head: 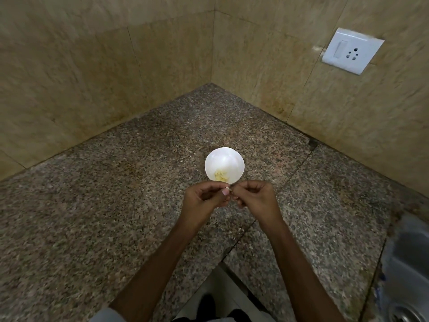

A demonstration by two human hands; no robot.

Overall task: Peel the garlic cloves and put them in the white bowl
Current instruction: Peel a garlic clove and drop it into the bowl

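A small white bowl (224, 161) stands on the speckled granite counter (116, 205) near the corner, with several pale yellow peeled garlic pieces (221, 175) at its bottom. Just in front of the bowl, my left hand (204, 198) and my right hand (256, 196) meet fingertip to fingertip. Between them they pinch a tiny garlic clove (228, 188), of which only a pale sliver shows. The fingers of both hands are curled around it.
Beige tiled walls close the corner behind the bowl. A white switch and socket plate (351, 51) sits on the right wall. A steel sink (408, 275) lies at the lower right. The counter's inner edge cuts in near my body.
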